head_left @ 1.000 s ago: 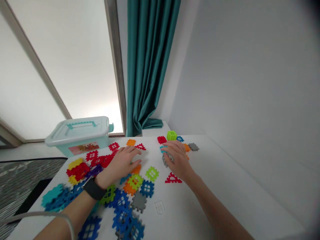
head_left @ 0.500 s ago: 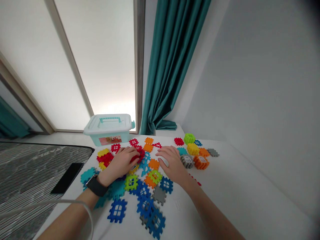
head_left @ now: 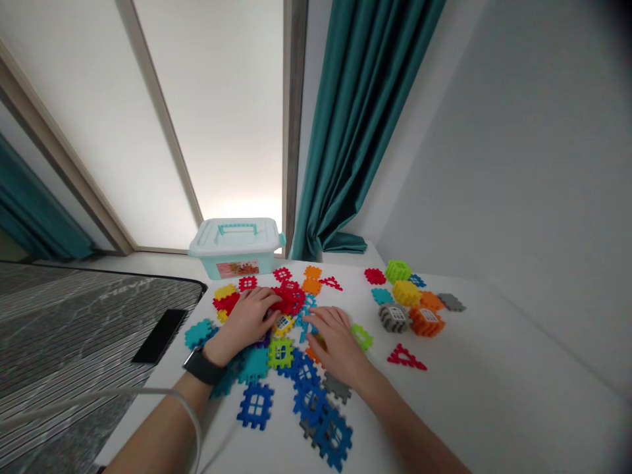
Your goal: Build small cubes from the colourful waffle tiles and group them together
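Observation:
My left hand (head_left: 253, 321), with a dark watch (head_left: 202, 366) on its wrist, lies over the pile with fingers stretched onto red interlocking plastic pieces (head_left: 289, 297). Just beside its thumb is a yellow window piece (head_left: 283, 324). My right hand (head_left: 334, 342) hovers over or rests on the middle of the pile, thumb and fingers apart. Near its fingertips are light blue pieces (head_left: 305, 319); some yellow and orange shows beneath it. A lime piece (head_left: 363, 337) sticks out behind that hand. Contact under the right palm is hidden.
A lidded teal box (head_left: 238, 250) stands at the table's back left. Right of the hands sit stacked grey (head_left: 394, 318), orange (head_left: 427, 321) and yellow pieces (head_left: 407, 293), and a red triangular piece (head_left: 406, 357). Blue pieces (head_left: 323, 418) lie in front. A pale cable (head_left: 190, 411) crosses my left forearm.
The view has shifted, so the table appears further right. My right hand has moved nearer and left over the orange and lime pieces. My left hand stays on the red pieces.

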Demonstrator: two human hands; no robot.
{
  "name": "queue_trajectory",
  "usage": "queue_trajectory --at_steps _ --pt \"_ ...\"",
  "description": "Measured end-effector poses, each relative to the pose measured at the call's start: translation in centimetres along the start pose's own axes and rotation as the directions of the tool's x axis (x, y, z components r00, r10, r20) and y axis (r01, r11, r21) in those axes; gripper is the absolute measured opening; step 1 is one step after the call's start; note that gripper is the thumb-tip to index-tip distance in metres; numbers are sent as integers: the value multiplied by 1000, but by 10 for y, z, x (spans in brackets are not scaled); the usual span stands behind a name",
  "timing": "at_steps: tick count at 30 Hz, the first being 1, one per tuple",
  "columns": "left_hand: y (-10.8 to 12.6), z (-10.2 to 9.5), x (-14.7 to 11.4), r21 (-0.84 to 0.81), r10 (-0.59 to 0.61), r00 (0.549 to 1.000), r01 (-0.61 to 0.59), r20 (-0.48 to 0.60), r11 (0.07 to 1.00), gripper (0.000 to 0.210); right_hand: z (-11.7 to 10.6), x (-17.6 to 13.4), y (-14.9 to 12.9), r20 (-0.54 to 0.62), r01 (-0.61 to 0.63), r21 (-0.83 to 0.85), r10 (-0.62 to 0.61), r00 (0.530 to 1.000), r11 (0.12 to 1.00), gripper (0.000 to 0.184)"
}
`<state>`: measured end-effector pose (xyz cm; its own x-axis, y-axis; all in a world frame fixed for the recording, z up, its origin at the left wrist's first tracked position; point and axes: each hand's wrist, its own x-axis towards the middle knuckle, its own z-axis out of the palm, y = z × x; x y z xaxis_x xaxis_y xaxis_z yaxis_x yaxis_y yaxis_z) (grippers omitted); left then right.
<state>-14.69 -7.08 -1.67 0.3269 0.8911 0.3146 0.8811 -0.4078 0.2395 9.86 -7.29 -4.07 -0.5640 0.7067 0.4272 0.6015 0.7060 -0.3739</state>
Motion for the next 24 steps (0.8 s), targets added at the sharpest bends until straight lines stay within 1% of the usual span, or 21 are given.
queue_trajectory --at_steps 3,6,10,13,18,24 --pt "-7 -1 -4 25 -39 999 39 -10 999 20 1 -8 6 0 37 9 -37 999 999 27" --pt "-8 1 -5 37 -36 999 37 -5 999 21 -1 -10 12 -23 37 36 -37 999 999 26" --pt "-6 9 -5 56 -27 999 28 -25 998 24 -3 -9 16 -27 23 60 -21 999 998 25" --pt "-1 12 -4 73 -28 1000 28 1 997 25 -2 -10 15 -18 26 74 -25 1000 997 25" --pt "6 10 -1 59 -48 997 44 63 997 14 -1 -11 11 -11 36 95 -36 999 995 25" --pt "9 11 0 42 -50 997 47 61 998 6 -2 -11 8 2 32 114 -33 999 993 23"
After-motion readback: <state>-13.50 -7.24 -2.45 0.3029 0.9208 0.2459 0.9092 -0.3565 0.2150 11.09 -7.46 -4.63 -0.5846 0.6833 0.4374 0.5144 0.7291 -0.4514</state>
